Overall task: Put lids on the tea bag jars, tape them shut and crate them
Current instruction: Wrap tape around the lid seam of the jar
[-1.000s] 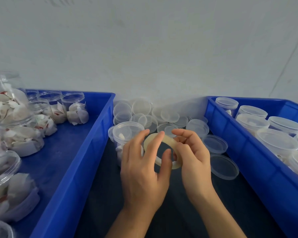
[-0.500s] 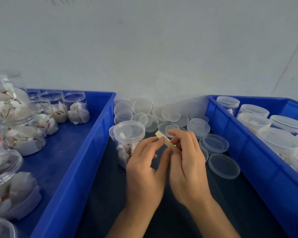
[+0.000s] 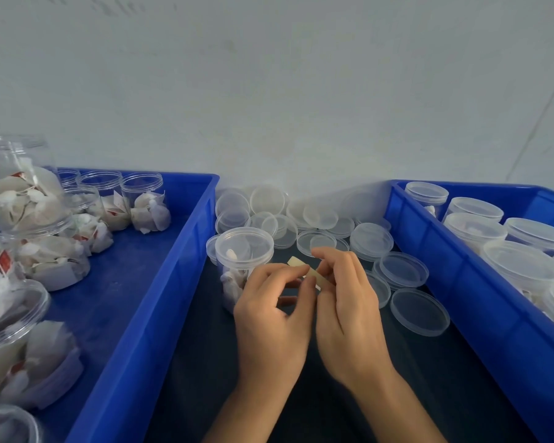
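Frame centre: left hand (image 3: 271, 310) and right hand (image 3: 349, 302) pinch the tape roll (image 3: 307, 272) edge-on above the dark worktop (image 3: 202, 372). Just behind, lidded jar (image 3: 242, 262); loose lids (image 3: 320, 219) beyond; blue crates (image 3: 147, 314) at both sides.

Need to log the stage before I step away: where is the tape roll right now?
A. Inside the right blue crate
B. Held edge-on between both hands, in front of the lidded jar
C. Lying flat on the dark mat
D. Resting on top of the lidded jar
B: the tape roll is seen edge-on, pinched by the left hand and right hand, just in front of the lidded jar.
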`<state>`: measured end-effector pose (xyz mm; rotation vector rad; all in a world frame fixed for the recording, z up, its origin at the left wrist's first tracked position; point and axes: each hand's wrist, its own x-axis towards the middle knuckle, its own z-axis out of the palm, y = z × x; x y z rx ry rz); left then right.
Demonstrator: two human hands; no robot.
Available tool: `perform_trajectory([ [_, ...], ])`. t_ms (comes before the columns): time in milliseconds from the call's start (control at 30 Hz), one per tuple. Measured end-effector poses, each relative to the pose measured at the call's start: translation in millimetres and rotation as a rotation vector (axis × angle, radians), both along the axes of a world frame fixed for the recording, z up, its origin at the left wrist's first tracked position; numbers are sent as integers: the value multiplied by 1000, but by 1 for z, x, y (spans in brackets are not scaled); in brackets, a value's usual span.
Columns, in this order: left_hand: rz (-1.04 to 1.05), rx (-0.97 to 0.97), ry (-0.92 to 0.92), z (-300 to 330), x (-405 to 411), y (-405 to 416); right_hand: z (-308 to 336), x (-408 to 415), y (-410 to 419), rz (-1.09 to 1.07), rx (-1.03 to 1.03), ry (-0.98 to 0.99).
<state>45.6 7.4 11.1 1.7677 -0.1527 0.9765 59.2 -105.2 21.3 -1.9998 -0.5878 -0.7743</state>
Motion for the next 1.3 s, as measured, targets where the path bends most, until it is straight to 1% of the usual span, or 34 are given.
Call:
perform_trajectory([
  [200,-4,-118,149,-1,1,4,3,-2,-3,23,-128,43],
  [400,-64,-122,318,-3,5,7,1,-1,-4,0,-211,119],
  [500,-80,-94,367,-5,6,7,-1,0,-4,-8,-228,181],
  [733,-73,60,402,-8,7,10,-3,5,-7,2,-256,325],
  [867,-78,122,412,-8,8,12,-8,8,-6,6,-326,417],
  [1100,-128,193,452,-10,8,13,-14,17,-14,-87,-388,361],
  [1167,-121,174,451,-10,9,14,-15,20,-18,-103,-444,346],
  [1233,-112,131,439,-9,10,14,-14,22,-21,-51,-485,336],
  [1300,-89,120,423,-6,9,14,-14,22,-24,59,-440,349],
])
